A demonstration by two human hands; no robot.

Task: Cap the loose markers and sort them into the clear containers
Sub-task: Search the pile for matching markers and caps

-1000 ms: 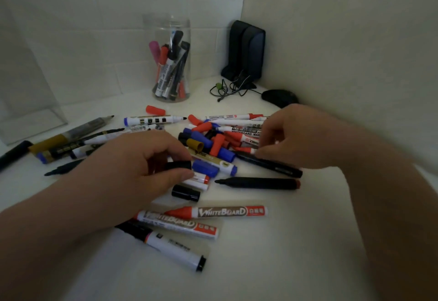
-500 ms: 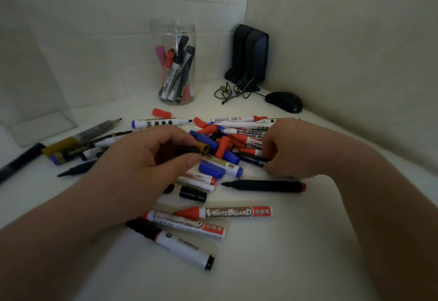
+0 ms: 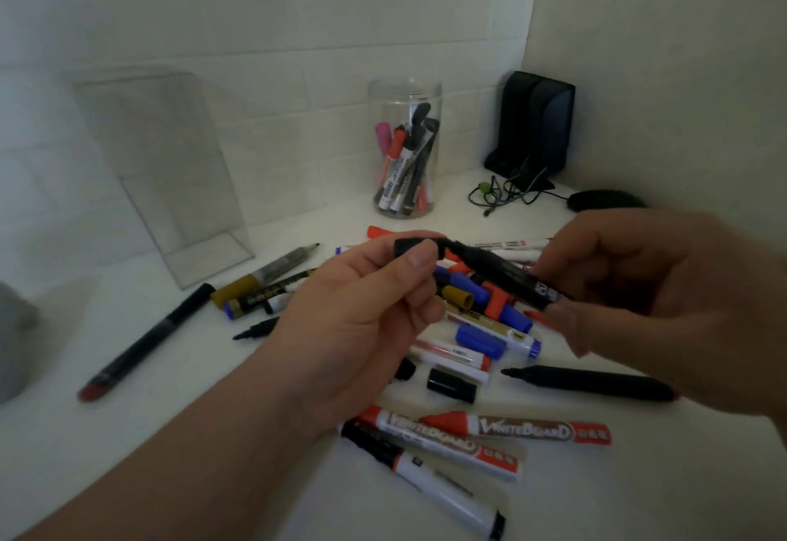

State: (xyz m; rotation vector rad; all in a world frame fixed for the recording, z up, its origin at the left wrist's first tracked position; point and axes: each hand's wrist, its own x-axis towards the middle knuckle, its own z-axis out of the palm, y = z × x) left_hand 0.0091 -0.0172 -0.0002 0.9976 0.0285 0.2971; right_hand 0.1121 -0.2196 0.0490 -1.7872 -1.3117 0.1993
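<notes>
Presently we find the left hand (image 3: 362,319) pinching a black cap (image 3: 409,244) between thumb and fingers, and the right hand (image 3: 664,285) gripping the barrel of a black marker (image 3: 498,270), both held above the pile (image 3: 477,306). Cap and marker tip meet or nearly meet; blur prevents us from saying whether the cap is seated. A second ago both hands were down among the pile on the table (image 3: 213,391); they have since lifted clear with these two pieces. We judge the capping step to be in hand, not confirmed complete. On the near side of the pile lie a spare cap (image 3: 451,385) and an uncapped marker (image 3: 587,383). At the far side the round jar (image 3: 404,106) holds several markers; the clear box (image 3: 162,157) stands far left.
</notes>
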